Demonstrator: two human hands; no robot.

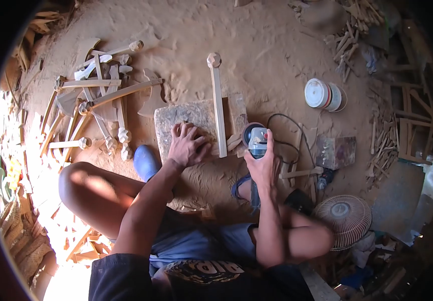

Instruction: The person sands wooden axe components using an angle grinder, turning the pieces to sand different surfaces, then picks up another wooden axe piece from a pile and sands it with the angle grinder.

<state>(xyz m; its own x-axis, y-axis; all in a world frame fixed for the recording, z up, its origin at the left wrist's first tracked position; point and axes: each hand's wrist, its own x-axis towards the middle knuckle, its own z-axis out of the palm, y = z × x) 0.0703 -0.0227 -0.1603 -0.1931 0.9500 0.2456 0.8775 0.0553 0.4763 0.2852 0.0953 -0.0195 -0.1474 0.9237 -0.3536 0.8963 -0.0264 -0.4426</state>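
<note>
While R hand is wrapped round a power tool w/ a round disc, L hand bears on the worn wood block, fingers bent & spread; can't tell if it grips anything. Knob-ended stick lies across block, between hands. Dark shirt has pale lettering, only partly in view, can't read for sure. Bucket markings N/A, too small.

A stick lies across the block, with the pile left and bucket and fan right
</note>
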